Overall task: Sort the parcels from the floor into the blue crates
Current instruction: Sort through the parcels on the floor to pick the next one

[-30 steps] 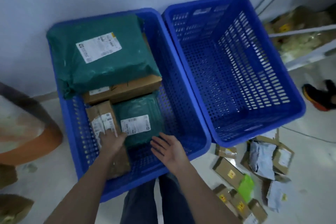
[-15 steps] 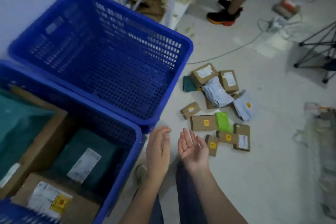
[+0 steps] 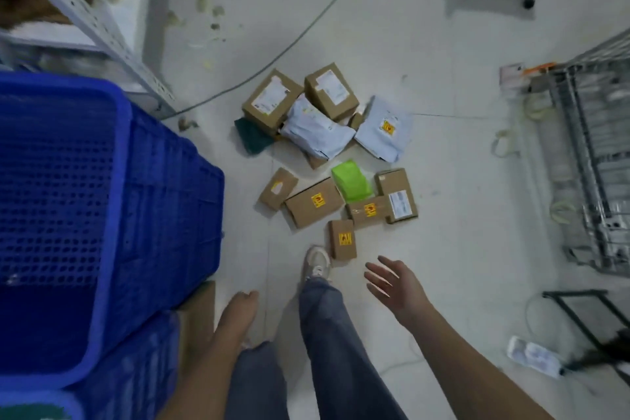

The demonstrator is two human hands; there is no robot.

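Right hand (image 3: 392,283): extended forward, palm showing, fingers spread, holding nothing. Left hand (image 3: 240,305): hung low beside the left leg, fingers curled loosely inward, nothing visible in it; whether fully closed could not be told.

Parcels, all lying on the floor (image 3: 443,181) ahead of both hands, none touched:
- Small brown box with yellow sticker (image 3: 342,239), nearest, just ahead of the right hand and beside the toe of the shoe (image 3: 317,262).
- Larger brown box with yellow sticker (image 3: 314,202), ahead of that.
- Small tilted brown box (image 3: 278,188), toward the left-hand side.
- Flat brown box with yellow sticker (image 3: 366,211), touching a labelled brown box (image 3: 397,195).
- Bright green packet (image 3: 351,181), resting between these boxes.
- Two white-grey mailer bags (image 3: 317,131) (image 3: 383,133), farther out.
- Two taller brown boxes with white labels (image 3: 271,100) (image 3: 331,90), farthest from the hands.
- Dark green packet (image 3: 252,138), partly under one tall box.

Blue crates: one blue crate (image 3: 85,215) to the left of the left hand, interior unseen; the rim of a second blue crate (image 3: 41,402) behind it.
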